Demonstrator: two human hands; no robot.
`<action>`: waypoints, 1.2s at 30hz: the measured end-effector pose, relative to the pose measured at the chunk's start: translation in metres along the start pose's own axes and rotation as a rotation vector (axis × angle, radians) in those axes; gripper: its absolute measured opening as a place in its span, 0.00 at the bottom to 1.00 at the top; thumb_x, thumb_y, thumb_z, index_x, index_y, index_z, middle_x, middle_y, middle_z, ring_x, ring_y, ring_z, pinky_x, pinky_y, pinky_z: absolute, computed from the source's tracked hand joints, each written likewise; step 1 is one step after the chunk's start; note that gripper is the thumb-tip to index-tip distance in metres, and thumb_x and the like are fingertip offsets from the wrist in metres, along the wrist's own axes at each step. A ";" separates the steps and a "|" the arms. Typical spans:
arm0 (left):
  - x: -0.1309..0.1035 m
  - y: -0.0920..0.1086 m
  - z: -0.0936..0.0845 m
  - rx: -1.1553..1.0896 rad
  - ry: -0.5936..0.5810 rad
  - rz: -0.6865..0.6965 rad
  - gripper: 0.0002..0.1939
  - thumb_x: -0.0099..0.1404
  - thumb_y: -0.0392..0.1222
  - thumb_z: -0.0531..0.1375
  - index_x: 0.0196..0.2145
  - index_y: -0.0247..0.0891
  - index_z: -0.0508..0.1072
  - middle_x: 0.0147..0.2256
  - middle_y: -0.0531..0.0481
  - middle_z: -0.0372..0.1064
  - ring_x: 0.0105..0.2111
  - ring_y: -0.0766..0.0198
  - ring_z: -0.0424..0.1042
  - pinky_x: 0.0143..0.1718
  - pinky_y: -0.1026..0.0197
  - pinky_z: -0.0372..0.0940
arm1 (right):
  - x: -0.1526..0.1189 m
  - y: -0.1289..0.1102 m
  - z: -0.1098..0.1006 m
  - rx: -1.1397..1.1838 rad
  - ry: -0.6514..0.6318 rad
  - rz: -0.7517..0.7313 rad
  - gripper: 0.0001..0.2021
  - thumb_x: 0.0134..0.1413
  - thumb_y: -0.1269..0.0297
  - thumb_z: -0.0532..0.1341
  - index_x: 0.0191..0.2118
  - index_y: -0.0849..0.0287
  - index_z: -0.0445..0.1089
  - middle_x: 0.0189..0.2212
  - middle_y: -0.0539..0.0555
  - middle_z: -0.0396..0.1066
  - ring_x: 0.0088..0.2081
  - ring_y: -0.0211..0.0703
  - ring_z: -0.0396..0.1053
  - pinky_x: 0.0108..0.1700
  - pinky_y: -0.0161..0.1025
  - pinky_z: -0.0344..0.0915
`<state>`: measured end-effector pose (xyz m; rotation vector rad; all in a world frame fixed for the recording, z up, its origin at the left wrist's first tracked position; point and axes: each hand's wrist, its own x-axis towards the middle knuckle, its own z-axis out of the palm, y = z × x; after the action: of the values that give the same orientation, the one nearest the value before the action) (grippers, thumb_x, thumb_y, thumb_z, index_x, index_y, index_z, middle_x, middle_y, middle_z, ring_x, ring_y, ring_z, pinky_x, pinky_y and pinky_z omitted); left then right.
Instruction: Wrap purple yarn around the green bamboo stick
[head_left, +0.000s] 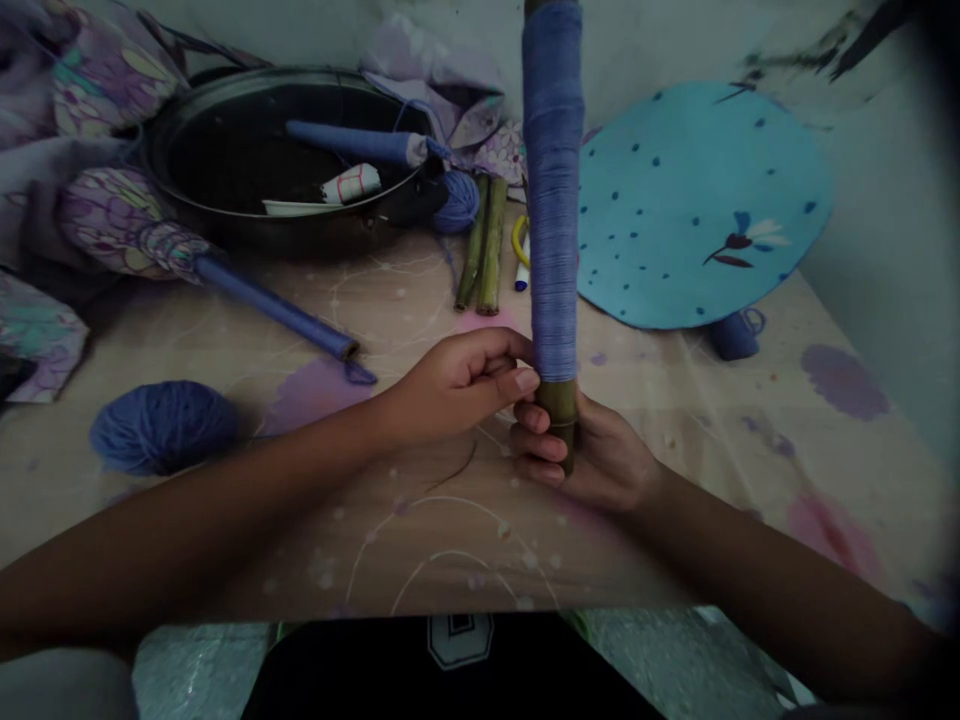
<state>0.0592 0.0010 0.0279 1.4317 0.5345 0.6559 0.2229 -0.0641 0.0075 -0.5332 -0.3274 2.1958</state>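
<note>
My right hand (600,450) is wrapped round the bare lower end of a bamboo stick (556,405), which stands upright in front of me. Blue-purple yarn (555,220) is wound tightly round it from just above that grip nearly to the top. At the lower edge of the winding, my left hand (480,380) is closed in a pinch against the stick's left side; whatever is between its fingertips is hidden. A ball of blue yarn (163,425) lies left of my left forearm, with a thin strand leading from it toward that arm.
A dark pan (247,215) at the back holds another yarn-wrapped stick (352,142). Bare bamboo pieces (491,245) lie behind my hands. A yarn-wrapped handle with floral cloth (270,305) is at left. A turquoise fan-shaped panel (697,210) leans at right, near a small yarn roll (735,335).
</note>
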 end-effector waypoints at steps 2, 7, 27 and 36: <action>0.001 -0.002 0.000 0.014 0.007 -0.026 0.08 0.60 0.40 0.59 0.36 0.32 0.68 0.25 0.53 0.67 0.25 0.71 0.67 0.28 0.69 0.63 | 0.000 -0.001 0.000 0.018 0.028 0.010 0.20 0.67 0.62 0.43 0.33 0.62 0.68 0.25 0.49 0.67 0.20 0.29 0.62 0.21 0.26 0.62; 0.005 -0.006 0.002 -0.048 -0.046 -0.085 0.06 0.59 0.38 0.60 0.34 0.33 0.68 0.26 0.53 0.68 0.27 0.70 0.69 0.30 0.68 0.65 | 0.001 -0.003 -0.001 0.068 0.024 0.086 0.17 0.62 0.66 0.44 0.30 0.63 0.67 0.18 0.46 0.59 0.14 0.28 0.50 0.14 0.24 0.53; 0.003 -0.005 0.014 -0.107 0.009 -0.162 0.00 0.59 0.32 0.57 0.31 0.32 0.68 0.25 0.54 0.67 0.27 0.72 0.69 0.29 0.70 0.65 | -0.001 0.004 -0.007 0.044 -0.136 0.061 0.13 0.55 0.56 0.56 0.29 0.62 0.67 0.16 0.41 0.51 0.13 0.26 0.41 0.14 0.23 0.52; 0.000 -0.002 0.021 -0.016 0.066 -0.123 0.03 0.62 0.35 0.56 0.30 0.33 0.67 0.25 0.54 0.67 0.26 0.72 0.68 0.28 0.70 0.64 | -0.001 0.003 -0.009 0.032 -0.211 0.048 0.09 0.54 0.60 0.58 0.31 0.62 0.68 0.17 0.42 0.53 0.14 0.26 0.43 0.16 0.23 0.54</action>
<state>0.0738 -0.0143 0.0278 1.3544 0.6623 0.6096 0.2260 -0.0665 -0.0012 -0.2952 -0.3941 2.3051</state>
